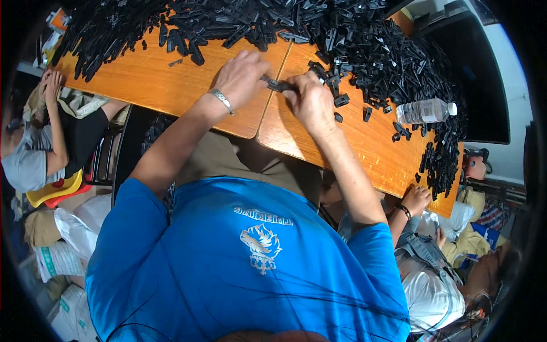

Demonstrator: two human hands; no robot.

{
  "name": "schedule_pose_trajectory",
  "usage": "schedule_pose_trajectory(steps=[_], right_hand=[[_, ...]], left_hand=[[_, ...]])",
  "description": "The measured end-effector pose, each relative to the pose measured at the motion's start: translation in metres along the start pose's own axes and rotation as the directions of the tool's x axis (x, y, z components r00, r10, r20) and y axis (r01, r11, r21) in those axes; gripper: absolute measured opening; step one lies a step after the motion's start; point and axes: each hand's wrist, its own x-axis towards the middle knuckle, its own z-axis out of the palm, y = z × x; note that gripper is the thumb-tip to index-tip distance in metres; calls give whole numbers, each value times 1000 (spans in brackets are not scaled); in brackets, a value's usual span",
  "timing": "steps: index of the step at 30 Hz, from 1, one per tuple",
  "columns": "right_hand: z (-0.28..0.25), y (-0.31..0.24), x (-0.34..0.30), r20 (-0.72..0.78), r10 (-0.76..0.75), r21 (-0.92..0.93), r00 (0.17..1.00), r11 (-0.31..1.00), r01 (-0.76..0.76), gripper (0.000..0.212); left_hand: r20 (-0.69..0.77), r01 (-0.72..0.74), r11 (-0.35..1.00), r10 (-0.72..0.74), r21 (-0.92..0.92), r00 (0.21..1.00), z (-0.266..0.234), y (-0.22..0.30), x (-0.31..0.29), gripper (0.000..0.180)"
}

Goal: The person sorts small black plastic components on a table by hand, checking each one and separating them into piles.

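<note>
Over the table's front part, both my hands meet at a small, long black plastic piece (277, 85). My left hand (242, 75), with a metal bracelet at the wrist, pinches its left end and is slightly blurred. At the other end, the thumb and fingers of my right hand (313, 102) are closed on it, hiding part of it. Just beyond and to the right of my right hand lie loose short black plastic pieces (341, 100). A few longer black pieces (195, 52) lie beyond my left hand.
Large heaps of black plastic pieces (376, 51) cover the back and right of the wooden table (171, 85). A clear plastic bottle (423, 111) lies on its side at the right, near a dark screen (476, 80). Other people sit at left and lower right, one hand (417, 198) by the table edge.
</note>
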Motion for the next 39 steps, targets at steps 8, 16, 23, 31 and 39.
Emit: schedule_pose_trajectory(steps=[8, 16, 23, 31, 39], right_hand=[[13, 6, 6, -47, 2, 49, 999, 999, 0, 25], [8, 3, 22, 16, -128, -90, 992, 988, 129, 21], [32, 4, 49, -37, -309, 25, 950, 951, 310, 15], [39, -9, 38, -16, -388, 128, 922, 913, 386, 15], [-15, 48, 29, -94, 22, -313, 995, 948, -50, 25]], left_hand=[[-109, 24, 984, -44, -177, 993, 9, -20, -16, 24], [-153, 16, 972, -53, -233, 987, 16, -22, -18, 24], [-183, 18, 967, -66, -254, 981, 25, -28, -13, 20], [335, 217, 976, -207, 8, 919, -90, -77, -71, 20], [54, 145, 987, -141, -70, 989, -81, -49, -20, 30]])
